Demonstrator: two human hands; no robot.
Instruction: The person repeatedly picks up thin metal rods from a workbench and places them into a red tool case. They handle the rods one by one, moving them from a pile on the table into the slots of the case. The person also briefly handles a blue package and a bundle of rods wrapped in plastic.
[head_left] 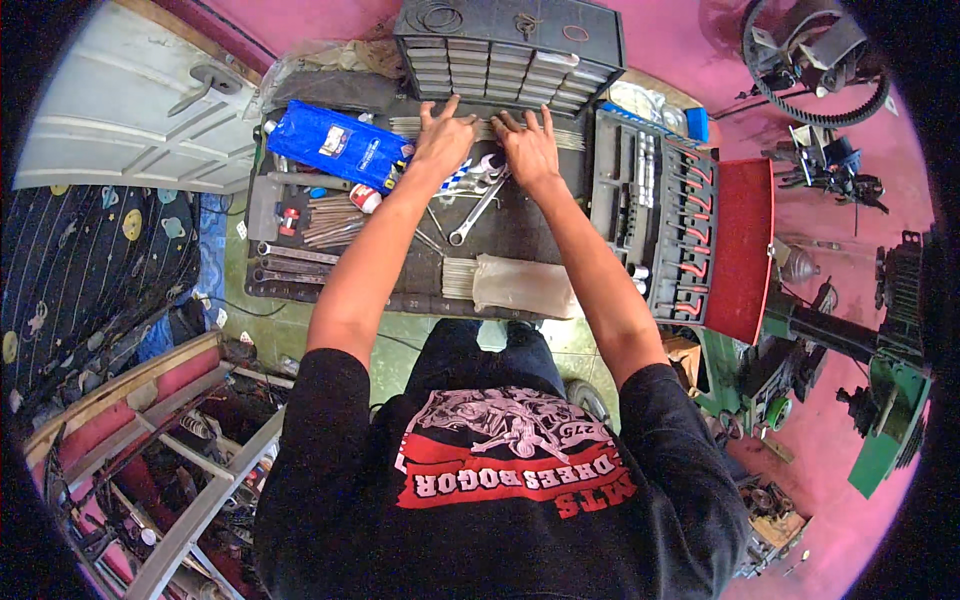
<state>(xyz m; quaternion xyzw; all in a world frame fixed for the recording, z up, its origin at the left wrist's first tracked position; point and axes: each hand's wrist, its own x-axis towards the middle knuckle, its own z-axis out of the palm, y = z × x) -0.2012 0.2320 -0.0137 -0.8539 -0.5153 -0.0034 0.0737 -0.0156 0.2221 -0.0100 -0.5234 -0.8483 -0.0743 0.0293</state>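
My left hand (446,143) and my right hand (529,150) lie at the back of the dark workbench mat, fingers spread and stretched forward. Both touch a row of thin grey rods (567,139), which look like welding electrodes, lying in front of the small-drawer cabinet (490,72). Parts of the rods are covered by my hands. Between my forearms lie combination wrenches (476,212). A blue packet (340,147) rests left of my left forearm. Nearer to me, a second bundle of pale rods (460,278) sticks out of a clear plastic wrapper (522,284).
On the right stands an open red toolbox (740,250) with red-handled tools and sockets (640,170). Brownish rods (333,220), a small red-and-white bottle (366,198) and more wrenches (295,262) lie at left. A white door (150,95) is far left; green machinery (890,410) is right.
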